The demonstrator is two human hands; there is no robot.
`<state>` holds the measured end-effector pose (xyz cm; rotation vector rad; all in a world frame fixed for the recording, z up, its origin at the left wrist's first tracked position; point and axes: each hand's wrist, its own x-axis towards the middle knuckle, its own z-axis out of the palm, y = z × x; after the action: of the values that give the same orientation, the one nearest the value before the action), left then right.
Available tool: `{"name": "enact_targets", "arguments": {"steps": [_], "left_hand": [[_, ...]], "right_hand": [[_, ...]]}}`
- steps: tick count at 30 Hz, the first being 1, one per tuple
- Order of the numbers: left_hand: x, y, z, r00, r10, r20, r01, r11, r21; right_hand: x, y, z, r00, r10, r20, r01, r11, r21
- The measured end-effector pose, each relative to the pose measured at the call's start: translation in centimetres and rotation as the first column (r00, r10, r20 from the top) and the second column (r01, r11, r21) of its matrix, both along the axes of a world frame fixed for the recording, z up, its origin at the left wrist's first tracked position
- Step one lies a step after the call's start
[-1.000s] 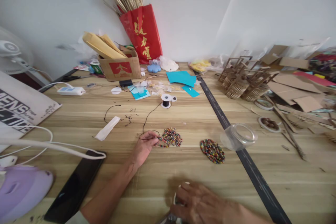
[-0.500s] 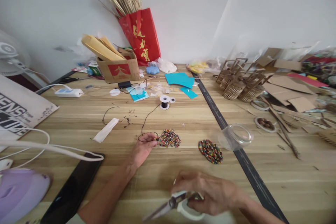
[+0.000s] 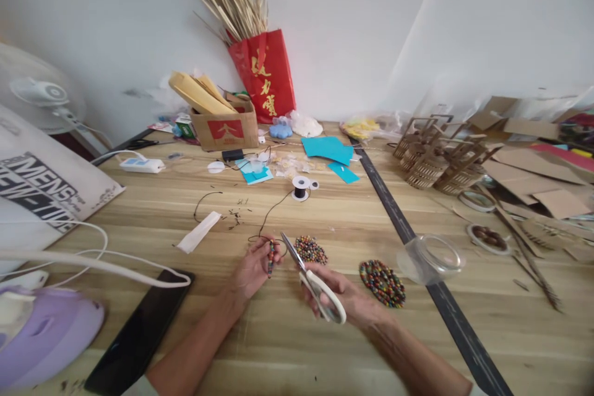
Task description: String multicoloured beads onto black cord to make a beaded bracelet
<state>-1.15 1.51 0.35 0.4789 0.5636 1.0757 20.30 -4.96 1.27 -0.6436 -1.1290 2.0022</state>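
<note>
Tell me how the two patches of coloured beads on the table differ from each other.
The left bead patch looks smaller and lies just beyond the scissors in the right hand; the right bead patch is a wider oval lying apart from both hands. The scissor blades partly cover the left patch's edge; the right patch is fully in view. Both are flat clusters of mixed-colour beads on the wooden table.

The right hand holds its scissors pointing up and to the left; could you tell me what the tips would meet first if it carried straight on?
Probably the black thread looped just above the left hand, which holds a short beaded strand. The scissors in the right hand end right beside it, though depth is unclear.
</note>
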Motion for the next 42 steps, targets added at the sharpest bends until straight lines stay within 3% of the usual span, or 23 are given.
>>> {"name": "enact_targets", "arguments": {"steps": [6,12,18,22,25,28,33,37,42], "left_hand": [[0.0,0.2,-0.3,0.999,0.035,-0.016,-0.036,0.999,-0.021],[-0.1,0.2,-0.2,0.998,0.047,-0.038,-0.050,0.996,-0.074],[-0.1,0.1,0.0,0.998,0.032,-0.057,-0.035,0.998,-0.045],[0.0,0.1,-0.1,0.996,0.034,-0.080,-0.038,0.998,-0.042],[0.2,0.1,-0.2,0.994,0.047,-0.100,-0.049,0.999,-0.017],[0.5,-0.1,0.0,0.987,0.056,-0.153,-0.056,0.998,0.007],[0.8,-0.4,0.3,0.967,0.072,-0.243,-0.063,0.997,0.047],[1.0,-0.5,0.4,0.958,0.052,-0.283,-0.033,0.997,0.072],[1.1,-0.7,0.3,0.928,0.029,-0.370,0.019,0.992,0.126]], "right_hand": [[-1.0,-0.8,-0.7,0.990,0.046,-0.131,-0.050,0.998,-0.032],[-1.3,-0.9,-0.7,0.995,0.059,-0.085,-0.060,0.998,-0.016],[-1.1,-1.0,-0.6,0.998,0.055,-0.042,-0.057,0.997,-0.058],[-1.0,-1.0,-0.8,0.997,0.022,0.078,-0.022,1.000,-0.006],[-0.8,-1.0,-1.1,0.957,-0.096,0.275,0.070,0.992,0.103],[-0.6,-1.1,-0.9,0.823,-0.324,0.467,0.147,0.914,0.377],[-0.2,-1.0,0.4,0.616,-0.529,0.584,-0.058,0.709,0.703],[0.1,-0.8,0.5,0.451,-0.631,0.631,-0.245,0.592,0.768],[0.3,-0.7,0.2,0.353,-0.692,0.630,-0.348,0.528,0.775]]}}
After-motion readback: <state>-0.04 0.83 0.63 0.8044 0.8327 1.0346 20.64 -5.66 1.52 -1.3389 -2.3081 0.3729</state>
